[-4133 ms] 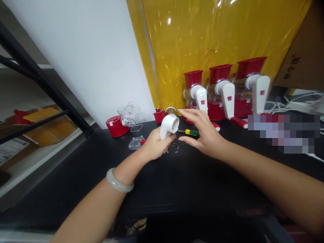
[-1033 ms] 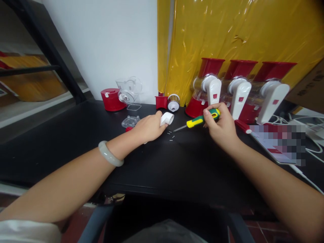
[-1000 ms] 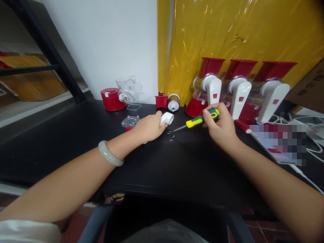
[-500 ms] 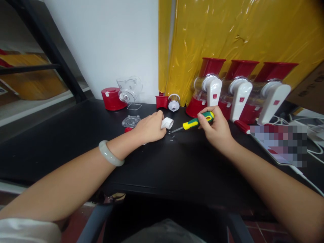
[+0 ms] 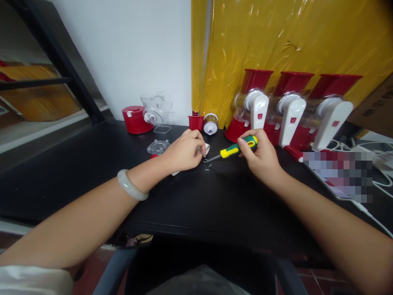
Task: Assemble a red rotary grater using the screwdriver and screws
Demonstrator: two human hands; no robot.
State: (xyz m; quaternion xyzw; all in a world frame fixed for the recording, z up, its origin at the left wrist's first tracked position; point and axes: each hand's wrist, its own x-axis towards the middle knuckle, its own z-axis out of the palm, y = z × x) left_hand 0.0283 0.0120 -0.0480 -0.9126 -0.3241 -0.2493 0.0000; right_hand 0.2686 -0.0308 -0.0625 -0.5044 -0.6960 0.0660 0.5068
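My left hand [image 5: 188,150] is closed around a white plastic part [image 5: 208,148], mostly hidden by the fingers; a pale edge also shows below the hand. Its thumb and fingertips are pinched together, and I cannot tell whether they also hold something small. In my right hand [image 5: 259,149] is a screwdriver with a green and yellow handle [image 5: 236,148], its shaft pointing left and down. The tip is close to several small, thin metal pieces [image 5: 208,167], probably screws, on the black table [image 5: 190,205]. A clear plastic piece [image 5: 158,146] lies behind my left wrist.
Several red and white crank-handled machines [image 5: 258,106] stand at the back right. A red base [image 5: 137,119], a clear housing [image 5: 156,108], a small red part [image 5: 195,123] and a metal drum [image 5: 211,124] stand along the back. A tablet-like device [image 5: 328,180] with a white cable lies at right.
My left fingers have closed in and moved slightly over the white part, whose open round end no longer shows. The screwdriver has stayed nearly still.
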